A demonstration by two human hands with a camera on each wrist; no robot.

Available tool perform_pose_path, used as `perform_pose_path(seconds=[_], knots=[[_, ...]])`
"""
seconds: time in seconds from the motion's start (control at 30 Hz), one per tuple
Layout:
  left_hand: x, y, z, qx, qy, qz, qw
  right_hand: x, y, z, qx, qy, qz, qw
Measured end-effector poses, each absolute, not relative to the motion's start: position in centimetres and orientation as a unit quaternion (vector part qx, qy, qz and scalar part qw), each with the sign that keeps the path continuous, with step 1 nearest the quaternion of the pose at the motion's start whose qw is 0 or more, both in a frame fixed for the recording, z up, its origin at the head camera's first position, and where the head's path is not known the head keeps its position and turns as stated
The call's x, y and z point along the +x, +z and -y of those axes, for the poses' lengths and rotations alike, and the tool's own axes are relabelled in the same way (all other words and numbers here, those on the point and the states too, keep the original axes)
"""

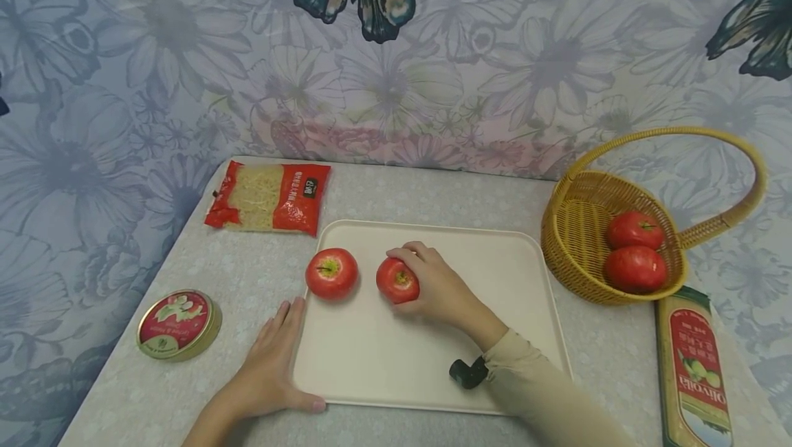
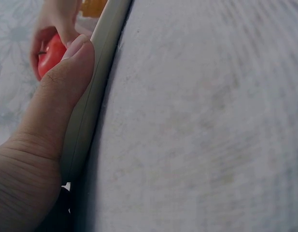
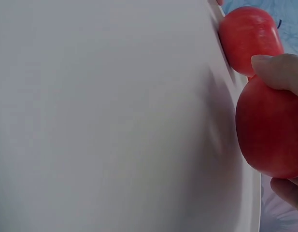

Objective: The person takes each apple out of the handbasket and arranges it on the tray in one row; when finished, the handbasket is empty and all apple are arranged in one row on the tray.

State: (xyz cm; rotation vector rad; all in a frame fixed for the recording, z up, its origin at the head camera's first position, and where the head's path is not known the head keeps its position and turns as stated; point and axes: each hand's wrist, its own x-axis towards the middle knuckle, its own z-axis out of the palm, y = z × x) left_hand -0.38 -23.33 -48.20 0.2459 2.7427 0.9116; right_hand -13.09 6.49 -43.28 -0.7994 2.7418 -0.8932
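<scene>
My right hand [image 1: 436,285] grips a red apple [image 1: 397,280] over the upper left part of a cream tray [image 1: 427,364]. In the right wrist view this apple [image 3: 272,128] has a shadow beside it on the tray, and the thumb lies against its skin. Another red apple [image 1: 332,274] sits at the tray's left side, apart from the held one. My left hand [image 1: 272,364] rests at the tray's lower left corner, fingers straight along the left edge and thumb at the front edge. The left wrist view shows that thumb [image 2: 66,77] against the tray's rim.
A yellow wicker basket [image 1: 569,254] with two red apples [image 1: 636,269] stands at the right, its handle arching up. Below it lies an olive oil tin [image 1: 696,371]. A red-and-clear noodle packet [image 1: 269,197] is at the back left, and a round red-lidded tin [image 1: 178,324] at the left.
</scene>
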Motion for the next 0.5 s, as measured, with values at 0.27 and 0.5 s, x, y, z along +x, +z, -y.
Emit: perform_pose_path(seconds=[0.27, 0.5], knots=[[-0.36, -48.21, 23.25, 0.083, 0.312, -0.939, 0.121, -13.21, -43.56, -6.0, -0.26, -0.285, -0.919, 0.082], [-0.34, -48.07, 23.25, 0.084, 0.314, -0.938, 0.118, -13.33, -43.69, -5.82, -0.261, -0.281, -0.92, 0.076]])
